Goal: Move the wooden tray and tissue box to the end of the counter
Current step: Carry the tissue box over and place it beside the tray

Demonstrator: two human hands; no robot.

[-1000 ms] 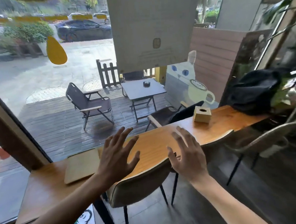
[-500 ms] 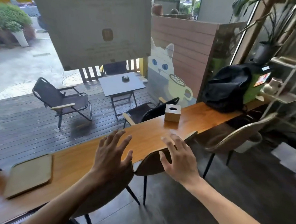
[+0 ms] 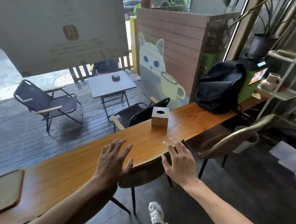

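- Both hands are held out over the near edge of the desk (image 3: 74, 170), palms down, and nothing is gripped by either.
- The left hand (image 3: 112, 162) is seen with its fingers (image 3: 119, 144) spread wide and extended above the wood; whether the surface is touched cannot be told.
- The right hand (image 3: 179, 161) is likewise open, its fingers (image 3: 171, 145) splayed over the desk edge, above the back of a brown chair (image 3: 142, 174) tucked beneath.
- The tissue box (image 3: 160, 118), a small square box with an oval opening on top, is found upright on the desk, beyond the right hand and apart from both hands.
- The wooden tray (image 3: 4, 190) is seen lying flat at the far left of the desk, cut off by the picture's edge and well apart from the left hand.
- A black backpack (image 3: 220, 88) is set on the desk's right end, past the tissue box.
- A second chair (image 3: 232, 139) is placed under the desk to the right.
- A white shoe (image 3: 156, 213) is visible on the dark floor below.
- A cat painting (image 3: 158, 73) is seen on the wooden screen outside the window.
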